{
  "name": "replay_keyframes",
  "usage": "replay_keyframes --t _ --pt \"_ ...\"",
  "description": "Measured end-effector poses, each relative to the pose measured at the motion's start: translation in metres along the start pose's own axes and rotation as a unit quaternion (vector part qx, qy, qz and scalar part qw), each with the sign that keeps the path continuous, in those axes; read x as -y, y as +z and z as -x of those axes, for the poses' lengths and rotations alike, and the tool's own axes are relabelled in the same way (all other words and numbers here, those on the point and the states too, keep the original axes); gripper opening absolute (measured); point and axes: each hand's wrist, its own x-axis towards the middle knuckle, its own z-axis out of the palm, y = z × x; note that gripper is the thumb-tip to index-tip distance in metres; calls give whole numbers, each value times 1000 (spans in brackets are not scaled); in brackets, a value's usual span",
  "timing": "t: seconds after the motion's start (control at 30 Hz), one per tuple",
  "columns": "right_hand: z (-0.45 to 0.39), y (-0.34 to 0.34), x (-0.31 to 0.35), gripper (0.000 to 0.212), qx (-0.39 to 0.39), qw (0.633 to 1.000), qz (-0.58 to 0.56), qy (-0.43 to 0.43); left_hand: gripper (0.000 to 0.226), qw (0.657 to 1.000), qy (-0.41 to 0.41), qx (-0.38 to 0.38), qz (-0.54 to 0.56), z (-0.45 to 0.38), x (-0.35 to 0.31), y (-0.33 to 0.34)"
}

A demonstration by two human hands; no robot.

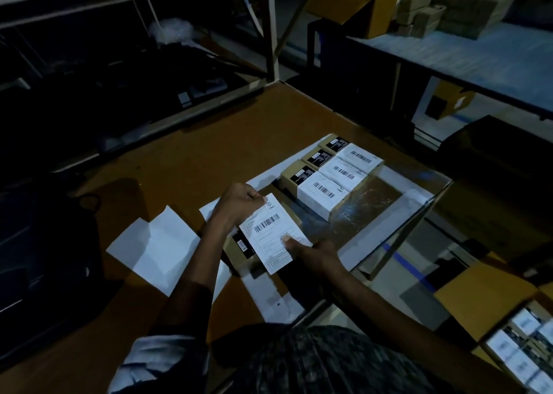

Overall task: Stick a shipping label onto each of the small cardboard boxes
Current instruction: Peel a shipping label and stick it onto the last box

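A white shipping label (pixel 270 232) with a barcode lies over a small cardboard box (pixel 238 251) near the table's middle. My left hand (pixel 239 202) pinches the label's far corner. My right hand (pixel 311 250) pinches its near right edge, thumb on the printed face. The box is mostly hidden under the label; its brown side and a black sticker show at the left. Behind it stand three labelled boxes (pixel 324 194) in a row.
White backing sheets (pixel 155 247) lie on the brown table (pixel 185 166) to the left. A dark bag (pixel 54 235) sits at the left edge. An open carton of labelled boxes (pixel 520 351) stands low on the right. Shelving fills the background.
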Motion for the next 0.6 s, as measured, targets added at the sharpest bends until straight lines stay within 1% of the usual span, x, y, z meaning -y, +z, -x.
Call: replay_keyframes --t 0.07,0.23,0.4,0.5,0.6 --pt "-2 1 -1 33 -1 1000 2 3 21 1000 -5 -6 3 0 -1 2" --pt "-6 -4 -1 19 -11 1000 -26 3 20 1000 1 -16 23 0 -3 6" --pt "-9 -2 -1 28 -12 999 -43 18 17 999 -4 -17 26 -3 1 7" --pt "-10 -2 -1 25 -18 997 -74 20 16 999 -11 -27 30 -2 0 9" --pt "-9 -4 0 28 -16 997 -77 21 16 999 -14 -27 43 -3 1 10"
